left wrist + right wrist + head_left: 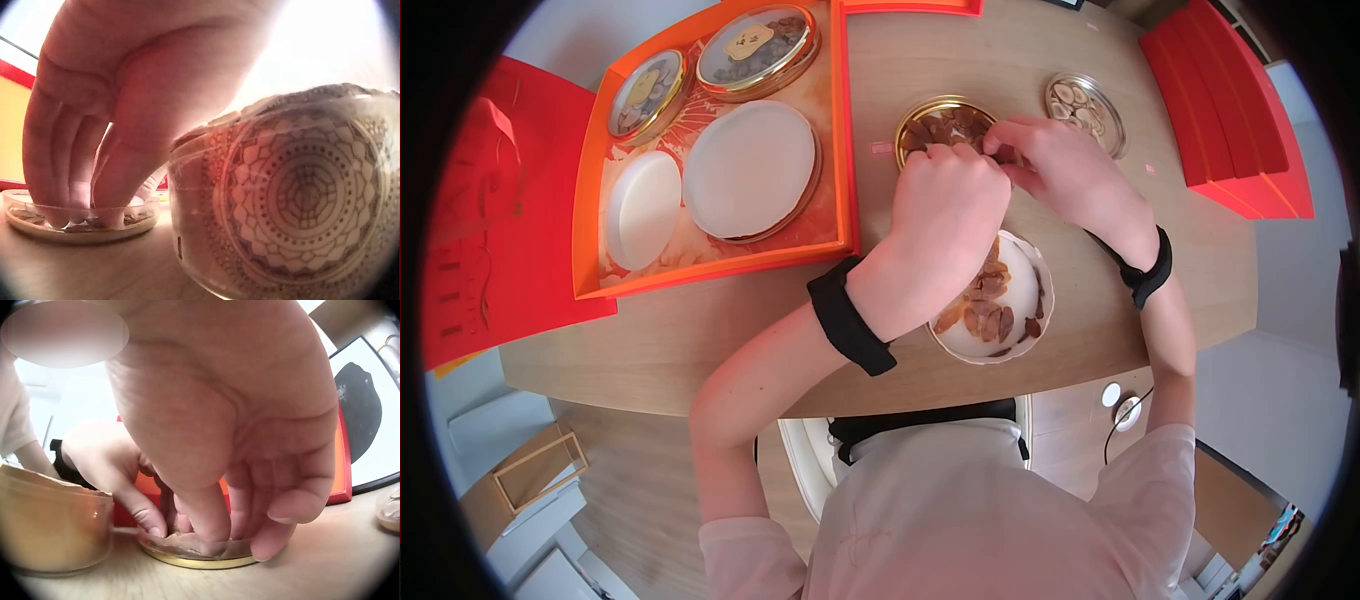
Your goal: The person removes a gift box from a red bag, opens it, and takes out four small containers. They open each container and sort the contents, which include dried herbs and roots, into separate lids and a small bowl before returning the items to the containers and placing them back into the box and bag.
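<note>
Brown dried pieces point(945, 122) lie in a shallow round gold-rimmed lid point(905, 112). Over its near edge is my left hand point(948, 225), knuckles up, with thumb and fingers bent down and pinching among the pieces, seen in the left wrist view point(94, 156). My right hand point(1075, 175) comes in from the right and pinches a dark brown piece beside it; the right wrist view shows its thumb and finger low in the lid point(206, 564). Nearer the body stands a clear round jar point(1045, 290) with amber and darker pieces on a white base, its patterned side point(306, 194) close to my left hand.
An orange box point(850, 190) on the left holds several round containers. A lid with pale dried slices point(1082, 105) lies at the back right, near red boxes point(1230, 110). A red bag point(510, 210) is at the far left.
</note>
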### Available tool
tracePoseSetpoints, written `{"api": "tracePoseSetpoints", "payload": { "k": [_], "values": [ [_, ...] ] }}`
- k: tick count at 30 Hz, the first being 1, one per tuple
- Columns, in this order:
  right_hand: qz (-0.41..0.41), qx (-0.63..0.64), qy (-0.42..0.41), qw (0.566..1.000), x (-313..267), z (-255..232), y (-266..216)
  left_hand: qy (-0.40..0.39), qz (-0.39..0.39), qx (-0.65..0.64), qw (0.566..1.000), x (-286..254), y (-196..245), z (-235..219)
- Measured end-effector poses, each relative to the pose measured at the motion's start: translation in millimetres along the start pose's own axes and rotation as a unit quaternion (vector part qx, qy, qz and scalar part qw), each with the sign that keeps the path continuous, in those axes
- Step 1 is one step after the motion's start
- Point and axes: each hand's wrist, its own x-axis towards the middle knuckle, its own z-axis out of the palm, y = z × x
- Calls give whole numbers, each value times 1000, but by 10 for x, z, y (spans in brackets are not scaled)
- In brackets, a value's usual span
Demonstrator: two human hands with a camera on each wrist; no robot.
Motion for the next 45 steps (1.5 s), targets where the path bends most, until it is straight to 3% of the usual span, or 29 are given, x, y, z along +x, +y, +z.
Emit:
{"api": "tracePoseSetpoints", "payload": {
  "k": [6, 9, 18, 21, 27, 30, 33, 36, 45],
  "values": [
    [-7, 13, 0, 1000, 12, 7, 25, 8, 3, 3, 1000, 12, -1, 6],
    [0, 17, -3, 1000, 32, -12, -9, 50, -4, -7, 999, 10, 6, 28],
    [-26, 11, 12, 1000, 27, 28, 62, 10, 7, -41, 999, -75, 14, -317],
    [-7, 21, -5, 1000, -1, -12, 44, -77, 51, -150, 984, -180, -22, -543],
    [25, 25, -35, 999, 6, -63, -29, -228, 85, -210, 947, -299, 17, -752],
    [-6, 30, -21, 999, -41, -69, -24, -206, 49, -187, 959, -253, 33, -716],
    [-1, 48, -29, 998, -20, -38, 12, -35, 32, -148, 988, -277, 6, -517],
    [15, 63, -46, 997, 5, -11, 27, -8, 34, -75, 997, -211, -47, -380],
    [-14, 74, -47, 996, 20, 2, 62, 6, 4, -61, 998, -152, -85, -316]
  ]
}}
